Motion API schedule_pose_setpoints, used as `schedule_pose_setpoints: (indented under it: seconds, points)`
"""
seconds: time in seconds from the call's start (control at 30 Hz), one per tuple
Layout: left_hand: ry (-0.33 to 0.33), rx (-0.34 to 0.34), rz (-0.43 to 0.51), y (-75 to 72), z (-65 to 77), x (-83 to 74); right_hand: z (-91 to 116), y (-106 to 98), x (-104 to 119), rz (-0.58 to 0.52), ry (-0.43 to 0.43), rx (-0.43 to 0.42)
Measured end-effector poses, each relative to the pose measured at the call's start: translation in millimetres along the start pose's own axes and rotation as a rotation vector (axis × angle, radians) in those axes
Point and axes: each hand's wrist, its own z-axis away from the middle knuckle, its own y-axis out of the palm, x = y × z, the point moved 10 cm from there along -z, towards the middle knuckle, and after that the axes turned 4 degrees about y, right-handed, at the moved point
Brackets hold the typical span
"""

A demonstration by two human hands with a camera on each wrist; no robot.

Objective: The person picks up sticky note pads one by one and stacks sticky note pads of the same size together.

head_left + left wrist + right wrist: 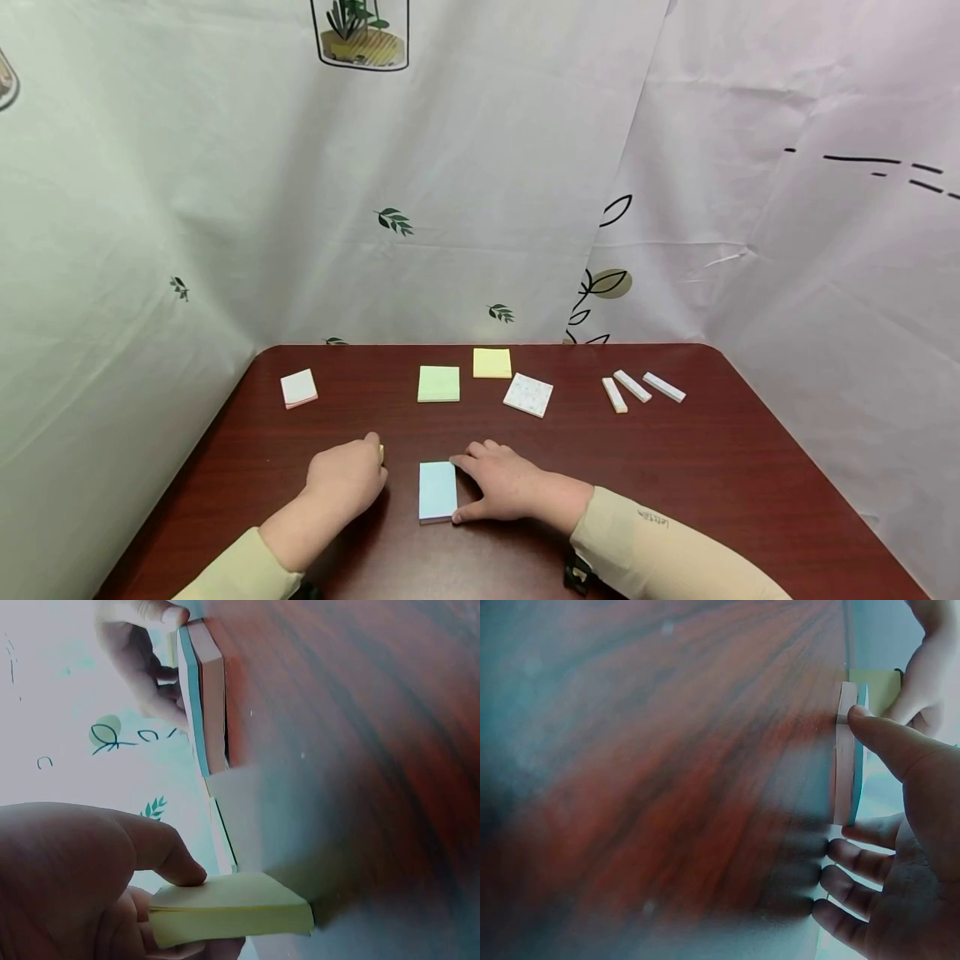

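Note:
My left hand (347, 473) pinches a yellow sticky note pad (232, 909) between thumb and fingers, its edge close to the tabletop in the left wrist view. From the head view most of that pad is hidden behind the hand. To its right lies a stack of sticky note pads (437, 492), light blue on top and pink below. My right hand (506, 483) holds this stack at its right side, thumb at the near corner and index finger at the far corner. The other right fingers are spread, with their tips down by the table.
On the dark red wooden table (675, 475), a white-topped pad (299, 388) lies far left. Green (438, 383), yellow (492, 363) and speckled white (528, 394) pads lie at the back middle. Narrow white strips (632, 386) lie back right. A patterned curtain (450, 167) hangs behind.

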Motion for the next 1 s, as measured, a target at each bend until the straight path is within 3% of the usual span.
schedule_pose_setpoints:
  seconds: [0.27,0.57,0.67,0.87,1.0]
  points:
    - [-0.026,0.032,0.102,-2.5,0.8,10.5,0.4,0.0,0.3,-0.007,-0.003,0.000]
    - [-0.064,0.142,0.278,5.4,-0.3,18.1,-0.1,0.0,0.1,-0.003,-0.001,0.003]
    - [-0.073,0.169,0.384,9.9,-0.6,18.5,-0.1,-0.1,0.3,-0.005,-0.001,0.006]
    - [-0.122,0.212,0.684,21.0,2.3,15.0,-0.2,0.4,-0.2,-0.003,0.003,0.012]
    - [-0.131,0.224,0.784,27.1,3.4,12.2,-0.1,1.0,-0.2,-0.006,0.003,0.017]
